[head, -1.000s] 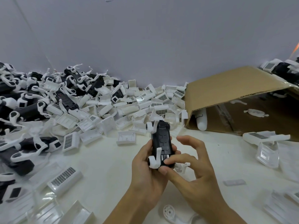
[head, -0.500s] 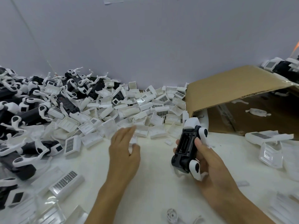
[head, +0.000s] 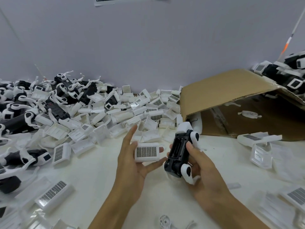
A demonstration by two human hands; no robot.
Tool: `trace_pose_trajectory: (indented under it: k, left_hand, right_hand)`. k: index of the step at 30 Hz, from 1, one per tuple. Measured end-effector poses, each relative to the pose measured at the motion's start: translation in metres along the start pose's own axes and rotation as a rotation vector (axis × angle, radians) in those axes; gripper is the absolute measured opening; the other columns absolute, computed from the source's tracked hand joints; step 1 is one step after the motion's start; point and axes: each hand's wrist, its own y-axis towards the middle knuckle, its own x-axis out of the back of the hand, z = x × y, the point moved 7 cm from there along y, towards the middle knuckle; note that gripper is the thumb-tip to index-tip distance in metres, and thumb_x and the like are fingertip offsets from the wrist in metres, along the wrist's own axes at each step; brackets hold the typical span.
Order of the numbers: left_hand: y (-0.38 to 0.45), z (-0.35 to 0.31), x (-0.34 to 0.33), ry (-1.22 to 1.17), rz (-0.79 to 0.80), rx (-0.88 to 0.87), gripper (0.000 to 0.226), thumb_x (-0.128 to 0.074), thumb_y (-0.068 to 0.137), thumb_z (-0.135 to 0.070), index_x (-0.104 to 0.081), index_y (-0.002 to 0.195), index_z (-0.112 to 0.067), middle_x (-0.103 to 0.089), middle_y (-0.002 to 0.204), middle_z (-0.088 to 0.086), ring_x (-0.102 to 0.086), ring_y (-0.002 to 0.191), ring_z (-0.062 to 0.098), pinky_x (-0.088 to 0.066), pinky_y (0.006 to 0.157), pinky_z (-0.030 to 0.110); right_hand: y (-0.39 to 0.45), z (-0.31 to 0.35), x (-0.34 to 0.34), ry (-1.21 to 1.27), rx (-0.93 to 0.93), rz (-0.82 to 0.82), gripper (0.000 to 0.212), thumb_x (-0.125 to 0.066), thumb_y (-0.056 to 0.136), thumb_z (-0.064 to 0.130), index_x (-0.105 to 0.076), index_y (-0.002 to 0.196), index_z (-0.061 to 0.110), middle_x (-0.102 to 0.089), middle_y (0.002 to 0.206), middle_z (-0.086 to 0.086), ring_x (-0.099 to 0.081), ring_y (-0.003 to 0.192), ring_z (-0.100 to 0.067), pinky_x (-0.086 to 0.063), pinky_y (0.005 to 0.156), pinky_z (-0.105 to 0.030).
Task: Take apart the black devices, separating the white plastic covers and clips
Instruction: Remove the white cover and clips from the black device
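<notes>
No legible text; paper sheet (head: 131,0) on wall cropped, unreadable.

Head-worn wide-angle view looks forward and down, close over the table (head: 92,171).

A plain pale grey wall (head: 148,47) rises behind a white tabletop (head: 92,172), evenly lit, with a paper sheet (head: 130,0) pinned high.
</notes>
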Motion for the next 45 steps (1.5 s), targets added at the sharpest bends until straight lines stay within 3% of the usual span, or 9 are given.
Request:
trace_pose_trajectory:
  k: [6,13,17,21,26,30,37,43,45]
  left_hand:
    - [-0.011,0.006,-0.014,-0.092,-0.031,0.015,0.02,-0.051,0.089,-0.01,-0.07,0.085,-0.004,-0.068,0.097,0.027,-0.072,0.097,0.032,-0.058,0.089,0.048]
    - [-0.033,0.01,-0.018,0.544,-0.221,-0.288,0.035,-0.048,0.104,-0.012,-0.056,0.087,-0.042,-0.064,0.087,-0.013,-0.062,0.074,0.001,-0.05,0.064,0.015]
    - [-0.034,0.006,-0.01,0.606,-0.344,-0.339,0.04,-0.052,0.096,0.003,-0.051,0.083,-0.035,-0.056,0.086,-0.012,-0.054,0.076,0.003,-0.047,0.065,0.016]
    - [-0.033,0.009,-0.003,0.536,-0.365,-0.268,0.038,-0.054,0.088,0.005,-0.063,0.071,-0.027,-0.064,0.071,-0.001,-0.059,0.063,0.016,-0.047,0.053,0.024]
    - [-0.036,0.01,-0.011,0.428,-0.311,-0.223,0.04,-0.054,0.089,0.002,-0.073,0.063,-0.021,-0.07,0.066,-0.002,-0.063,0.058,0.007,-0.047,0.051,0.014]
    - [-0.039,0.013,-0.016,0.37,-0.245,-0.173,0.032,-0.049,0.08,-0.022,-0.079,0.071,-0.022,-0.077,0.08,0.002,-0.068,0.077,0.022,-0.054,0.073,0.032]
    - [-0.043,0.009,-0.045,0.746,0.289,-0.307,0.055,-0.073,0.069,-0.027,-0.071,0.123,-0.019,-0.072,0.12,-0.009,-0.067,0.109,0.003,-0.051,0.091,0.015]
    - [-0.028,-0.013,-0.023,0.611,0.026,-0.319,0.038,-0.088,0.063,-0.046,-0.079,0.098,-0.035,-0.073,0.081,-0.005,-0.066,0.07,0.01,-0.052,0.068,0.017]
    - [-0.027,-0.013,-0.023,0.647,0.049,-0.294,0.037,-0.092,0.063,-0.049,-0.078,0.096,-0.04,-0.07,0.076,-0.006,-0.064,0.067,0.008,-0.052,0.065,0.018]
  right_hand:
    - [0.0,0.001,-0.002,-0.049,0.042,0.033,0.047,-0.08,0.061,0.037,-0.078,0.107,0.026,-0.075,0.113,-0.011,-0.074,0.101,-0.026,-0.062,0.075,-0.037]
    - [-0.009,-0.002,-0.005,-0.194,0.164,-0.018,0.047,-0.081,0.059,0.036,-0.078,0.104,0.023,-0.078,0.099,-0.005,-0.076,0.083,-0.018,-0.058,0.063,-0.023]
    - [-0.01,-0.004,-0.01,-0.285,0.2,-0.019,0.044,-0.079,0.063,0.046,-0.075,0.106,0.037,-0.077,0.108,0.003,-0.074,0.099,-0.018,-0.058,0.082,-0.033]
    - [-0.01,-0.006,-0.009,-0.315,0.208,-0.022,0.044,-0.08,0.063,0.048,-0.074,0.106,0.038,-0.077,0.108,0.002,-0.075,0.098,-0.021,-0.061,0.078,-0.032]
    - [-0.008,-0.004,-0.004,-0.288,0.228,-0.085,0.039,-0.078,0.065,0.049,-0.074,0.102,0.04,-0.077,0.106,0.002,-0.075,0.096,-0.021,-0.059,0.083,-0.039]
    - [-0.005,-0.001,0.003,-0.205,0.221,-0.148,0.041,-0.078,0.063,0.049,-0.077,0.101,0.034,-0.078,0.102,-0.003,-0.076,0.094,-0.023,-0.062,0.074,-0.032]
    - [0.004,0.003,0.02,0.055,0.138,-0.227,0.026,-0.074,0.074,0.033,-0.08,0.096,0.021,-0.078,0.103,-0.011,-0.077,0.089,-0.023,-0.061,0.062,-0.031]
    - [0.001,0.002,0.009,-0.058,0.14,-0.092,0.041,-0.077,0.071,0.041,-0.078,0.108,0.023,-0.076,0.111,-0.011,-0.073,0.102,-0.028,-0.057,0.091,-0.05]
    - [-0.002,-0.002,0.001,-0.086,0.119,-0.005,0.035,-0.076,0.079,0.036,-0.077,0.111,0.02,-0.075,0.112,-0.015,-0.073,0.104,-0.031,-0.058,0.087,-0.051]
